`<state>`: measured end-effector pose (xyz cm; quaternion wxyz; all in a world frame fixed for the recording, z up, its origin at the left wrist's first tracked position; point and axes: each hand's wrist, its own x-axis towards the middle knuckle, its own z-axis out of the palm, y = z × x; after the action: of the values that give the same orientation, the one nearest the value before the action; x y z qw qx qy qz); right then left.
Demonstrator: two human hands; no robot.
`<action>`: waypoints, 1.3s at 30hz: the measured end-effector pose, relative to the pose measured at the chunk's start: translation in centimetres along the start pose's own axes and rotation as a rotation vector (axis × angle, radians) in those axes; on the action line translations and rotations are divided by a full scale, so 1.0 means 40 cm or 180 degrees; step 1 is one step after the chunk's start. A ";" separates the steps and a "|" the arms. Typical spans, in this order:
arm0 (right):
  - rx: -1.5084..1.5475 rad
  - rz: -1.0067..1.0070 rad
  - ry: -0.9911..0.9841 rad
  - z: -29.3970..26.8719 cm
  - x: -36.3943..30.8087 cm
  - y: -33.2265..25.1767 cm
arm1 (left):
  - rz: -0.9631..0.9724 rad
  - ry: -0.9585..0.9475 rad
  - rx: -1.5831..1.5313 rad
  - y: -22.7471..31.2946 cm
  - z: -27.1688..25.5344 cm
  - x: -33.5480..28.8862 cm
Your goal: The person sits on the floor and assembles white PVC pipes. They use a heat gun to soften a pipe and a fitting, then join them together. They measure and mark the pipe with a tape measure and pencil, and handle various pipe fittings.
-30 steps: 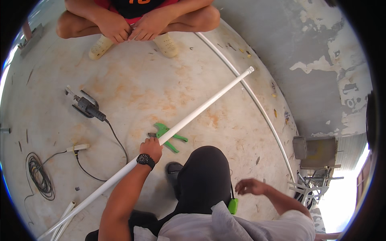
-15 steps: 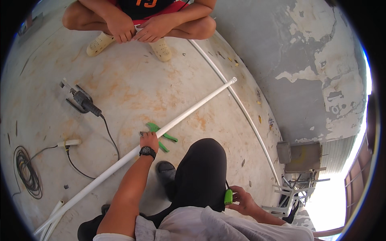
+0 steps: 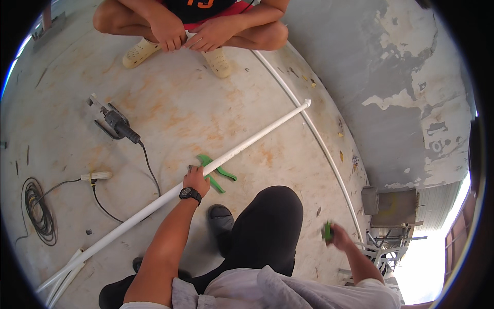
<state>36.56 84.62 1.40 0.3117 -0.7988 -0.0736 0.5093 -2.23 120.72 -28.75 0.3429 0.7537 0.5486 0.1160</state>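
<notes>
Pipe (image 3: 154, 206), long + white, diag. across view, far end over 2nd pipe (image 3: 328, 155), gripped approx. mid-length by L hand (image 3: 196, 181). Green cutter (image 3: 222, 172) on floor (image 3: 170, 118), partly under pipe. Small green item (image 3: 327, 233), blurred, gripped in R hand (image 3: 340, 238).

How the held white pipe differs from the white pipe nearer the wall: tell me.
The left hand grips the held pipe; no hand shows on the wall-side pipe. Where they cross, the held pipe is uppermost, the wall-side pipe underneath. Both are long and white.
</notes>
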 end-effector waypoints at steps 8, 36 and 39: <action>-0.1026 -0.0780 -0.2314 0.663 0.497 -0.438 | 0.0129 0.0515 -0.0928 -0.080 -0.042 -0.023; -0.1240 -0.0758 -0.3042 1.190 0.453 -0.378 | -0.0049 -0.1507 -0.1583 -0.033 -0.419 -0.075; -0.0837 -0.1104 -0.3225 1.201 0.458 -0.384 | 0.0270 -0.1345 -0.1325 -0.046 -0.482 -0.085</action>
<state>6.94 125.13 -17.63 0.2141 -0.4621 -0.4080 0.7578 -15.48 125.44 -15.03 0.5915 0.6968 0.3975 0.0808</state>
